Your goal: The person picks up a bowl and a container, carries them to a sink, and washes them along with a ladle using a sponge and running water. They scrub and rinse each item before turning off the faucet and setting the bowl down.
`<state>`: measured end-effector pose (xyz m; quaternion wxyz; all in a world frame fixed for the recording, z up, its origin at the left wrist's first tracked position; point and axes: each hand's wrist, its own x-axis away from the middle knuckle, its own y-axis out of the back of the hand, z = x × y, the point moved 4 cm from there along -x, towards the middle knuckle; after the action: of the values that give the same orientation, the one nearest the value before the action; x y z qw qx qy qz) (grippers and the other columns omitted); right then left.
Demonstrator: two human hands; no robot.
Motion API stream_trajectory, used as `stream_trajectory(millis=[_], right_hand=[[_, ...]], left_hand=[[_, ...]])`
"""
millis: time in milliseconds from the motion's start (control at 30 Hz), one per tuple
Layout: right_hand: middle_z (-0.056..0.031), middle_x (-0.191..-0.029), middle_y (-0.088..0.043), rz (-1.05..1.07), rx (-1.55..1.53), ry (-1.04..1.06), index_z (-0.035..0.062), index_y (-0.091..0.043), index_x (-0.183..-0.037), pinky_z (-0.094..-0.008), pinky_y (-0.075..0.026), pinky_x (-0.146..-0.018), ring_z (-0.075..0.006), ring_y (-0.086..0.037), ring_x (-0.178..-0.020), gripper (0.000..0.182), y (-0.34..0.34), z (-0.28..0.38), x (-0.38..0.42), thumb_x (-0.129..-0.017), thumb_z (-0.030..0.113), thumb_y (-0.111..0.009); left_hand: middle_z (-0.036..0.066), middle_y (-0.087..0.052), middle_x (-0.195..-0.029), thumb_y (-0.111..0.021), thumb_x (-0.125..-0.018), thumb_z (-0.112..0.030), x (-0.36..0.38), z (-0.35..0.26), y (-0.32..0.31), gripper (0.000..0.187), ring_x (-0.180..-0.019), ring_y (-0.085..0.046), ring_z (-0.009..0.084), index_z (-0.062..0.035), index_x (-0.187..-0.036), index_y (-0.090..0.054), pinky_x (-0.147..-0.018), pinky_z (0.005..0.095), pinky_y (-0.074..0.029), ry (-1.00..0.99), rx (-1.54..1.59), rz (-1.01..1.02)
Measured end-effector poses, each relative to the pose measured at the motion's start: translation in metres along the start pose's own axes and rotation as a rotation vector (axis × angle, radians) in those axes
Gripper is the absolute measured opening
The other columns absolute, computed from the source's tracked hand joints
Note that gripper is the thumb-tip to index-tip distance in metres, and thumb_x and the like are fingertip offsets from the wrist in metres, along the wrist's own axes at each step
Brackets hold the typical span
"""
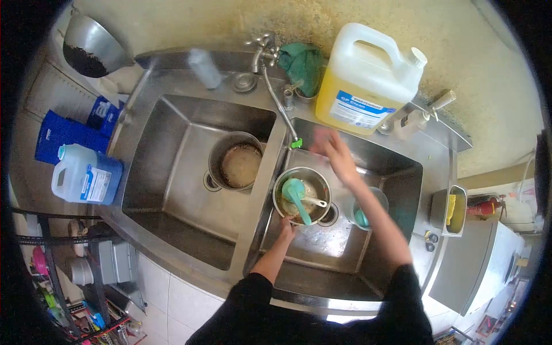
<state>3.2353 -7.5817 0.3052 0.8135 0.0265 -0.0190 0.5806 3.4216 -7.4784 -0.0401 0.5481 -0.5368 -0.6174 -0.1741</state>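
Note:
In the right basin stands a metal pot (279,198) with a teal-handled ladle (296,198) and a white-handled utensil (315,201) in it. My left hand (287,226) grips the near rim of this pot, fingers pressed against it. My right hand (328,142) is blurred by motion above the far side of the right basin, near the green-tipped faucet hose (296,143); its fingers and anything in them cannot be made out. Below my right forearm sits a clear container (376,198) with something teal in it.
Another pot (241,165) stands in the left basin (184,172). Behind the right basin is a large yellow-liquid jug (368,80). A blue-liquid jug (92,175) stands at left, a green cloth (302,63) by the faucet (263,56), a metal tray (457,210) at right.

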Motion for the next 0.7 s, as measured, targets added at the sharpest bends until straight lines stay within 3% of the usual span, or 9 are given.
stream_trajectory(millis=[100,133,167,333,400,467,533,600,700], right_hand=[[-0.0119,-0.075,-0.052,-0.011,0.185,-0.068,-0.0004,-0.038,-0.104,-0.0264,-0.043,-0.044,-0.0160,-0.053,-0.054,0.052,-0.032,0.034,-0.115,-0.079,0.044,-0.039],[-0.0182,-0.099,-0.047,0.018,0.199,-0.201,0.0124,-0.025,-0.120,-0.0285,-0.045,-0.047,-0.0192,-0.054,-0.064,0.069,-0.038,0.044,-0.143,-0.072,0.059,-0.039],[-0.0214,-0.102,-0.045,-0.012,0.157,-0.276,0.0117,-0.019,-0.123,-0.0307,-0.046,-0.046,-0.0240,-0.054,-0.066,0.078,-0.041,0.045,-0.173,-0.068,0.065,-0.036],[-0.0206,-0.097,-0.046,0.089,-0.049,-0.428,0.0078,-0.031,-0.115,-0.0342,-0.048,-0.053,-0.0244,-0.054,-0.075,0.061,-0.056,0.016,-0.253,-0.076,0.055,-0.033],[-0.0209,-0.098,-0.045,0.027,-0.061,-0.307,0.0036,-0.034,-0.111,-0.0336,-0.048,-0.059,-0.0250,-0.053,-0.077,0.053,-0.063,0.023,-0.243,-0.080,0.047,-0.035],[-0.0210,-0.089,-0.048,-0.079,0.085,-0.073,-0.0001,-0.036,-0.105,-0.0417,-0.047,-0.059,-0.0306,-0.054,-0.074,0.048,-0.063,0.012,-0.252,-0.081,0.042,-0.036],[-0.0223,-0.097,-0.042,-0.131,0.301,0.103,-0.0045,-0.034,-0.106,-0.0424,-0.039,-0.071,-0.0332,-0.045,-0.087,0.049,-0.058,0.004,-0.259,-0.083,0.038,-0.032],[-0.0249,-0.123,-0.028,-0.131,0.586,0.210,-0.0098,-0.028,-0.116,-0.0356,-0.022,-0.094,-0.0328,-0.026,-0.116,0.056,-0.051,0.001,-0.258,-0.086,0.037,-0.025],[-0.0251,-0.126,-0.021,-0.200,0.607,0.145,-0.0073,-0.011,-0.123,-0.0358,-0.021,-0.096,-0.0336,-0.022,-0.117,0.068,-0.058,0.018,-0.230,-0.083,0.047,-0.021]], left_hand=[[0.005,-0.047,-0.093,-0.054,-0.062,-0.002,-0.020,0.006,-0.002,0.046,-0.081,-0.050,0.0181,-0.0119,-0.104,-0.040,-0.066,0.0297,-0.044,-0.071,0.014,0.112],[0.005,-0.047,-0.095,-0.055,-0.062,-0.002,-0.028,0.012,0.004,0.049,-0.082,-0.049,0.0179,-0.0117,-0.106,-0.039,-0.067,0.0292,-0.043,-0.087,0.029,0.141],[0.005,-0.044,-0.103,-0.058,-0.060,-0.001,0.001,-0.001,-0.006,0.058,-0.085,-0.048,0.0170,-0.0106,-0.112,-0.034,-0.071,0.0281,-0.042,-0.021,-0.057,0.024],[0.005,-0.044,-0.094,-0.054,-0.067,-0.008,0.040,0.009,-0.009,0.042,-0.080,-0.045,0.0123,-0.0119,-0.106,-0.038,-0.066,0.0252,-0.041,0.094,-0.143,-0.111],[0.005,-0.043,-0.094,-0.053,-0.069,-0.011,0.110,-0.020,-0.041,0.037,-0.082,-0.044,0.0101,-0.0095,-0.103,-0.039,-0.069,0.0247,-0.038,0.093,-0.144,0.082],[0.005,-0.043,-0.089,-0.050,-0.070,-0.011,0.226,-0.096,-0.103,0.029,-0.079,-0.044,0.0115,-0.0064,-0.097,-0.040,-0.072,0.0265,-0.037,-0.281,-0.059,0.210],[0.007,-0.044,-0.093,-0.051,-0.071,-0.012,0.306,-0.150,-0.131,0.038,-0.087,-0.045,0.0158,-0.0039,-0.105,-0.036,-0.075,0.0284,-0.035,-0.627,-0.292,0.649],[0.006,-0.045,-0.089,-0.054,-0.068,-0.012,0.393,-0.198,-0.174,0.021,-0.081,-0.046,0.0189,-0.0036,-0.085,-0.047,-0.068,0.0300,-0.037,-1.042,-0.731,1.450],[0.006,-0.049,-0.090,-0.056,-0.067,-0.017,0.462,-0.189,-0.188,0.013,-0.079,-0.047,0.0208,-0.0076,-0.073,-0.050,-0.061,0.0296,-0.037,-1.195,-0.823,1.540]])
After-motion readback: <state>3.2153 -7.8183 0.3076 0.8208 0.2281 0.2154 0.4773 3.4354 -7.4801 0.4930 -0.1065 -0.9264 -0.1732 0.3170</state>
